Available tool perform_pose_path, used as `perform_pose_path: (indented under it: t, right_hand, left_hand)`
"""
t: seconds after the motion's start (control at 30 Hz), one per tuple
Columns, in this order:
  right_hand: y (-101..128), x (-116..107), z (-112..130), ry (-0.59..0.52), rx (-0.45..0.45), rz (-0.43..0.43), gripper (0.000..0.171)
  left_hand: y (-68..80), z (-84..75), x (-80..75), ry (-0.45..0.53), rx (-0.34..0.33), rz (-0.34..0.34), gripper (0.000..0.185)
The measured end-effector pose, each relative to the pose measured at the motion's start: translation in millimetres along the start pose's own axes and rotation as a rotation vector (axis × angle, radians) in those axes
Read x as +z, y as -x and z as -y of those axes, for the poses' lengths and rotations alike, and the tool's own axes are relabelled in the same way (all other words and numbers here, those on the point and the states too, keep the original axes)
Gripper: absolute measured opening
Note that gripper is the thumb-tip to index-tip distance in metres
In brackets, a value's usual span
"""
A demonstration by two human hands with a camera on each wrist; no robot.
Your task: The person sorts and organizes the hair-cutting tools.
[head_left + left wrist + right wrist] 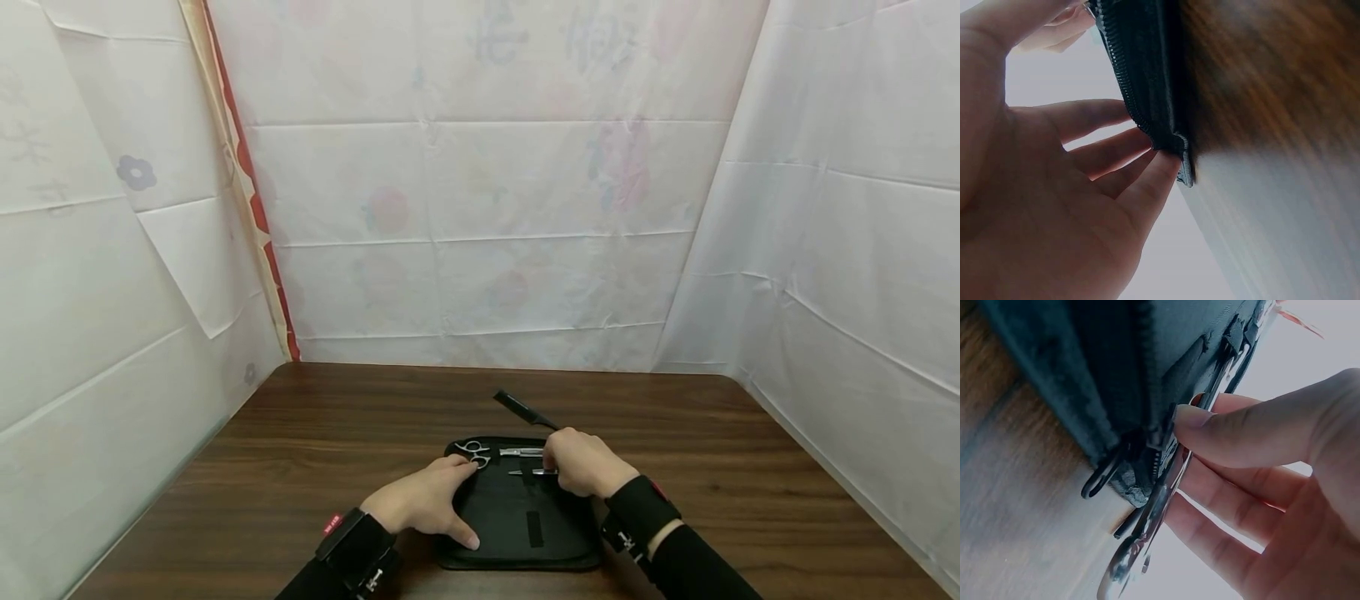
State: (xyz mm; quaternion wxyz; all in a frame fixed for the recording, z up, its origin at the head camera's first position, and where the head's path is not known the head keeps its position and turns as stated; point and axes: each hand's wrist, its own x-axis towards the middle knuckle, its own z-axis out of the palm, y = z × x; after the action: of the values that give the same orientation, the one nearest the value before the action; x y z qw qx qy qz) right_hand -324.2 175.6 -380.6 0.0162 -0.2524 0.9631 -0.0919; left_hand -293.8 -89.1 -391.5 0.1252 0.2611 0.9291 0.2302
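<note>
A black zip case [498, 521] lies flat and unzipped on the table. Silver scissors [476, 455] lie across its upper part, their finger rings at the left. Just below them, a second pair of scissors [528, 472] points left, tucked under a strap. My right hand [588, 462] pinches this second pair between thumb and fingers; the right wrist view shows the shiny metal scissors [1163, 500] along the case's zip edge. With nearly straight fingers, my left hand [427, 498] rests against the case's left side, fingertips touching the zip edge [1119, 69] in the left wrist view.
A black comb [520, 408] sticks out beyond the case's upper right, its thin tail running behind my right hand. Brown wooden table [337, 433] surrounds the case. White sheeting [465, 183] hangs at the back and along both sides.
</note>
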Motion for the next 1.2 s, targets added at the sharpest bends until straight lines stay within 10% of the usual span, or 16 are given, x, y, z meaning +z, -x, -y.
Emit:
perform_pose_path:
  t: [1.2]
  right_hand:
    - [-5.6, 2.1, 2.1, 0.009, -0.058, 0.001, 0.026]
  left_hand:
    - [-0.4, 0.9, 1.1, -0.003, 0.001, -0.001, 0.1]
